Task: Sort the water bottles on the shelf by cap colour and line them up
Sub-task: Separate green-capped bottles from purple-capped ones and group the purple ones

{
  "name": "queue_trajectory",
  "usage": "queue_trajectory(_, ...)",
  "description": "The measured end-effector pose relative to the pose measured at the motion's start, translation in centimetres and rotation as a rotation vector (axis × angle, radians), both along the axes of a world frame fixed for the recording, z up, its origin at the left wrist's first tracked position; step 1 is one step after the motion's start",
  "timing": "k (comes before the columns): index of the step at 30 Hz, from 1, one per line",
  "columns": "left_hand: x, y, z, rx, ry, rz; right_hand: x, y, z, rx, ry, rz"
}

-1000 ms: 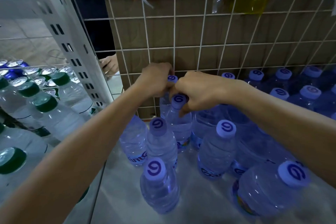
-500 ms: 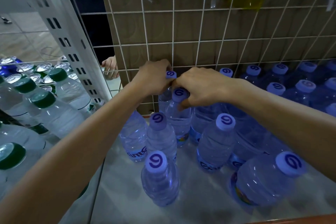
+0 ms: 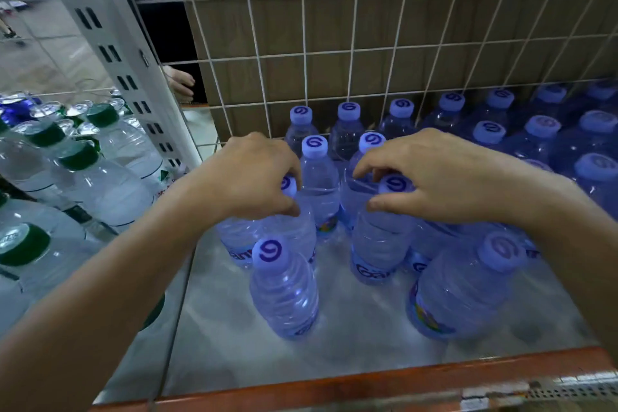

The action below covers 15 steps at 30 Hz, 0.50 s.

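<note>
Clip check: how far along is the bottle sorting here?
Done: purple-capped bottles stand in rows against the wire grid; green-capped bottles sit in the next bay. In hand: the left hand and right hand each close on a purple cap. Left: the loose front bottle and its larger neighbour.

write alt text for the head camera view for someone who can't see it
Two bare hands reach over a shelf of purple-capped water bottles: the left hand closes on one bottle's cap and the right hand curls around another's cap. More purple-capped bottles stand along the wire grid behind, and green-capped bottles fill the next section to the left.
</note>
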State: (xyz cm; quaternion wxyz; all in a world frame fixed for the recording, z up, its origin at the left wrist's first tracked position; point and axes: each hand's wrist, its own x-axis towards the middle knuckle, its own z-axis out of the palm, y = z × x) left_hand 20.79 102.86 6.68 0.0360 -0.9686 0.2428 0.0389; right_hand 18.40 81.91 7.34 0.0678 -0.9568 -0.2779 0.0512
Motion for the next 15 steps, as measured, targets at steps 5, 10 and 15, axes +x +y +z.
queue_trajectory(5, -0.1, -1.4, -0.1, -0.016, -0.06, -0.073, -0.6, -0.4, -0.9, 0.058, -0.024, -0.05)
queue_trajectory(10, -0.9, -1.5, -0.3, -0.083, -0.033, -0.061, -0.5, 0.0, -1.6, 0.04, -0.051, -0.073)
queue_trajectory(15, -1.3, -3.6, -0.4, -0.105, -0.054, -0.09, -0.6, -0.3, -1.7, 0.045, -0.058, -0.08)
